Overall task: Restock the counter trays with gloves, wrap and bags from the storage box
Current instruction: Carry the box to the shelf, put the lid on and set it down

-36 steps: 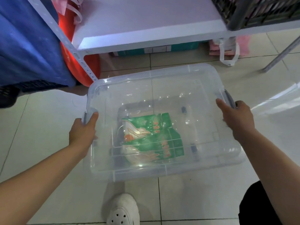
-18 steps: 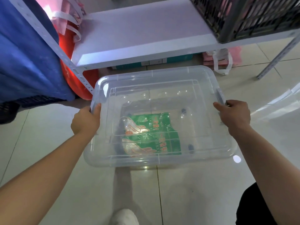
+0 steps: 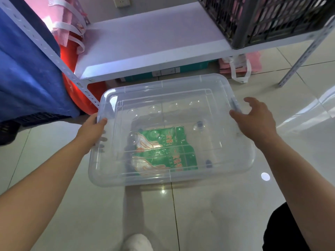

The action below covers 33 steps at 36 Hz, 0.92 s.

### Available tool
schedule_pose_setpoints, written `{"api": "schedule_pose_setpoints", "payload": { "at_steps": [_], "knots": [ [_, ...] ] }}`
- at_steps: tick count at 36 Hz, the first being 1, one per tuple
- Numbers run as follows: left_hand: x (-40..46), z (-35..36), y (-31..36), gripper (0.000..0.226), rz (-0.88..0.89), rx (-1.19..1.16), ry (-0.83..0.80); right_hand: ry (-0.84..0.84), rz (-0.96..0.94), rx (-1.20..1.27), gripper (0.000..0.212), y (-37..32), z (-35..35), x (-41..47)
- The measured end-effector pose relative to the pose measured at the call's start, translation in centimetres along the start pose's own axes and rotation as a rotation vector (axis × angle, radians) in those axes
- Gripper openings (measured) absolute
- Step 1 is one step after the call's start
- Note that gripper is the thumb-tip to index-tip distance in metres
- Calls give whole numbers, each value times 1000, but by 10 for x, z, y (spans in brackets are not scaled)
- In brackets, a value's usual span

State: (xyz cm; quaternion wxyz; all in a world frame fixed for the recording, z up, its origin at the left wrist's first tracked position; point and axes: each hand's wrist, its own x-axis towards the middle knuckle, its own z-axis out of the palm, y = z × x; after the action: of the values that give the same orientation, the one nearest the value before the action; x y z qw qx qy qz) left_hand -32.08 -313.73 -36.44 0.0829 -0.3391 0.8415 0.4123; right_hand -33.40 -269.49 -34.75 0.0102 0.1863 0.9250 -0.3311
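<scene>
- Clear plastic marks the storage box [image 3: 170,131], seen from the head camera, the only view: it sits lidded on the tiled floor [image 3: 208,214] just in front of the white shelf [image 3: 150,38], its far edge near the shelf's lip.
- A second ago both hands were clamped on the side latches and the box was nearer the white shoe [image 3: 137,242]; now it lies further out toward the shelf.
- The left hand [image 3: 92,131] still grips the left rim, thumb on top of the lid edge and fingers curled below it.
- The right hand [image 3: 255,122] has let go: its fingers are spread wide and hold nothing, hovering just over the right latch [image 3: 235,106], close to the rim; whether it touches I cannot tell.
- Inside, seen through the lid, a green packet [image 3: 163,151] printed with pictures of gloves lies flat on the bottom, toward the near side. Nothing else shows inside.
- My reading: the box is being set down or pushed back, so this round of fetching looks finished, or the latches are about to be sprung to reach the packet; the pictures do not settle which.
- The counter trays are not in view, so how full they are cannot be judged.
- A dark crate [image 3: 272,19] sits on the shelf's right end, clear of the box.
</scene>
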Motion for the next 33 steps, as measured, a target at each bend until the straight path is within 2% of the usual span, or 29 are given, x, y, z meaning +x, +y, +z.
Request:
{"api": "schedule_pose_setpoints", "payload": {
  "at_steps": [2,5,9,11,13,17,20,23,27,29,33],
  "knots": [
    [2,-10,1,34,-98,-74,-77,-62,179,135,58,11,-9,6],
    [0,-23,-6,44,-214,-150,-136,-291,378,426,22,23,-19,10],
    [-10,-30,-10,45,-321,-288,-238,-420,478,564,31,22,-23,20],
    [-18,-31,-5,42,-341,-288,-259,-486,544,612,41,16,-22,21],
    [-24,-28,-3,36,-383,-295,-276,-508,573,649,40,14,-17,20],
    [-34,-41,-3,31,-387,-331,-289,-520,535,794,28,4,-32,21],
    [-39,-68,-3,38,-300,-391,-315,-550,438,906,22,-5,-59,20],
    [-48,-99,8,37,-211,-488,-345,-600,326,1068,31,-19,-83,21],
    [-60,-137,39,15,-91,-642,-374,-618,184,1201,36,-55,-112,32],
    [-66,-153,59,19,-25,-750,-397,-633,111,1263,35,-75,-125,39],
    [-72,-177,100,19,101,-922,-325,-758,-33,1378,33,-118,-144,52]
  ]
}}
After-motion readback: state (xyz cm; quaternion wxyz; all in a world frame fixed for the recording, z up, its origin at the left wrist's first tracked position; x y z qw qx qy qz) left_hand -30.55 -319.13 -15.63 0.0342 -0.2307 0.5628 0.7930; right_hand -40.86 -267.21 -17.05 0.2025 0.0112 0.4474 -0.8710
